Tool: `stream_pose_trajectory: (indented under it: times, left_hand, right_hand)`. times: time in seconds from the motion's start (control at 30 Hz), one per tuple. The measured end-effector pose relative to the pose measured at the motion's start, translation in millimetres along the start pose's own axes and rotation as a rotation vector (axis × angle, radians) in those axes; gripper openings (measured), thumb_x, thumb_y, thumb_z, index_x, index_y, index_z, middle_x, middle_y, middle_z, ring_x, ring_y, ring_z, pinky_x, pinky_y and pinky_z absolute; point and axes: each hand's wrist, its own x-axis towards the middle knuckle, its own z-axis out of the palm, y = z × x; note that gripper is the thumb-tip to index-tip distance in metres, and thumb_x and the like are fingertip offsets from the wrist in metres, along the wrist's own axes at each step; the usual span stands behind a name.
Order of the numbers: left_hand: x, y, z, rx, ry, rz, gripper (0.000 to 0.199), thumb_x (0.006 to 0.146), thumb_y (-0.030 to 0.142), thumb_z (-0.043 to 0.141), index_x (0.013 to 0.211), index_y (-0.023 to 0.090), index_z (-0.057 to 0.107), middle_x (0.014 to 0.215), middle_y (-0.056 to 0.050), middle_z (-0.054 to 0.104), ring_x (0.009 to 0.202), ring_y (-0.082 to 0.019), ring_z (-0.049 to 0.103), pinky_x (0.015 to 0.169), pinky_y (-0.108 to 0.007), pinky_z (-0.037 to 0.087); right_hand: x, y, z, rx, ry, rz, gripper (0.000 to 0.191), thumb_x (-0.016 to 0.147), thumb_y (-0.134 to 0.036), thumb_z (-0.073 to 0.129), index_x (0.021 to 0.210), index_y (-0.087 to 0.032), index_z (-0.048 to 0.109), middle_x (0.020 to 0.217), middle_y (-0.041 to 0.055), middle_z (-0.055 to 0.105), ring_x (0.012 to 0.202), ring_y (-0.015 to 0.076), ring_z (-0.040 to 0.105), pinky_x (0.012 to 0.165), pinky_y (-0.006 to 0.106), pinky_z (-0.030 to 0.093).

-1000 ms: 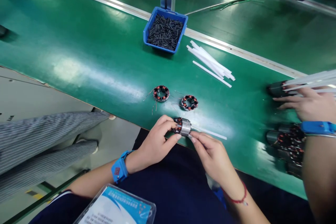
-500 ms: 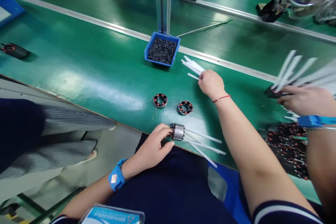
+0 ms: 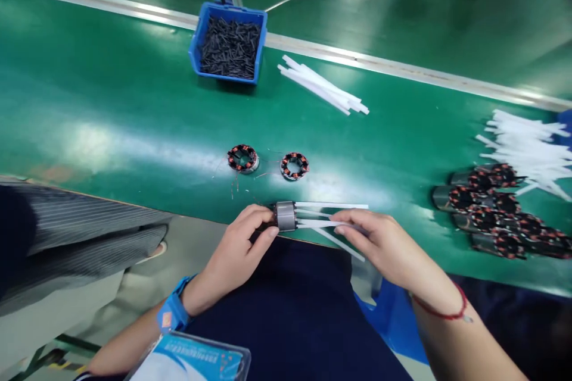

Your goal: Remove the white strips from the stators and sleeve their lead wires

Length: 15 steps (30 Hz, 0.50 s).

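My left hand point(image 3: 243, 247) grips a motor stator point(image 3: 286, 216) on its side at the table's front edge. Several white strips stick out of the stator's right end. With thumb and fingertips together, my right hand point(image 3: 375, 244) pinches one white strip point(image 3: 319, 224) there; the strip's far end is hidden by the hand. Just beyond lie two wound stators, a left one point(image 3: 242, 159) with loose thin wires and a right one point(image 3: 295, 165). A small pile of white strips point(image 3: 324, 86) rests farther back on the green table point(image 3: 156, 119).
A blue bin point(image 3: 194, 53) of small black pieces stands at the back. To the right are several stacked stators point(image 3: 487, 208) beside a heap of white strips point(image 3: 527, 143). A metal rail point(image 3: 357, 59) crosses behind. Another person's striped trouser leg point(image 3: 89, 226) shows at left.
My right hand has come back from the white strip pile to the held stator and now pinches a strip there. The co-worker's hand at the right is gone; the view has shifted.
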Motion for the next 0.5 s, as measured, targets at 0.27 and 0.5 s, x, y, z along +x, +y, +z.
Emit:
stream_pose_trajectory:
  times: [0.27, 0.5]
  left_hand:
    - [-4, -1, 2.1, 0.055, 0.036, 0.010, 0.022, 0.090, 0.020, 0.048, 0.111, 0.018, 0.053, 0.101, -0.005, 0.057, 0.089, -0.015, 0.055, 0.080, -0.026, 0.046]
    - [-3, -5, 3.5, -0.036, 0.022, 0.041, 0.023, 0.090, 0.011, 0.041, 0.102, 0.018, 0.060, 0.098, -0.005, 0.060, 0.092, -0.015, 0.056, 0.083, -0.026, 0.045]
  right_hand:
    - [35, -22, 26, 0.045, -0.044, -0.046, 0.016, 0.089, -0.025, 0.047, 0.092, -0.023, 0.063, 0.084, -0.0008, 0.067, 0.073, 0.0141, 0.058, 0.066, 0.025, 0.041]
    - [38, -28, 39, 0.242, -0.158, 0.016, 0.012, 0.089, -0.028, 0.044, 0.086, -0.021, 0.053, 0.072, -0.0031, 0.055, 0.063, 0.0116, 0.047, 0.060, 0.024, 0.037]
